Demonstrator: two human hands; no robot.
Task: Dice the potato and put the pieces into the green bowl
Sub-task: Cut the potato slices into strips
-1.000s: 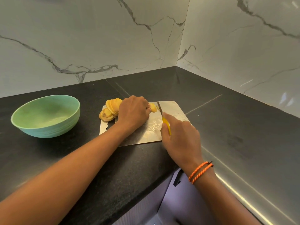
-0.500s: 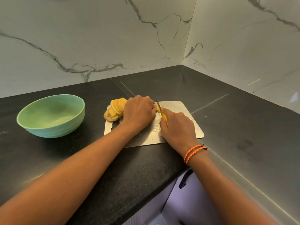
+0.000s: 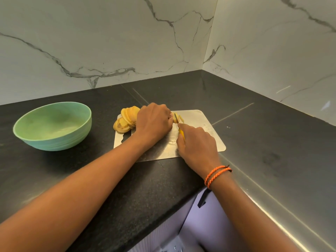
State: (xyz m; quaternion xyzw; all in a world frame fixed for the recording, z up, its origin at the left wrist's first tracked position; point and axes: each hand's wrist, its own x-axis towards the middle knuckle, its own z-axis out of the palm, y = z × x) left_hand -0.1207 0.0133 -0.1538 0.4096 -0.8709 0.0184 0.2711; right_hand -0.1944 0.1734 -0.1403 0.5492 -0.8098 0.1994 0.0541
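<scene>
A steel cutting board point(image 3: 201, 122) lies on the black counter. Round potato slices point(image 3: 127, 119) are stacked at its left end. My left hand point(image 3: 153, 120) is curled over a small stack of slices, with only their yellow end point(image 3: 176, 118) showing at my fingertips. My right hand point(image 3: 197, 144) grips a knife by its yellow handle point(image 3: 181, 133). The blade stands in the potato right next to my left fingertips. A thin cut strip point(image 3: 181, 118) lies just right of the blade. The green bowl point(image 3: 52, 125) stands left of the board and holds nothing.
Marble walls close the counter's back and right sides and meet in a corner. The counter's front edge point(image 3: 151, 211) runs diagonally below my arms. A pale cabinet front with a dark handle point(image 3: 202, 199) is under it.
The knife came in from the right and down into the potato at my left fingertips. A thin strip now lies right of the blade. My left hand stayed put.
</scene>
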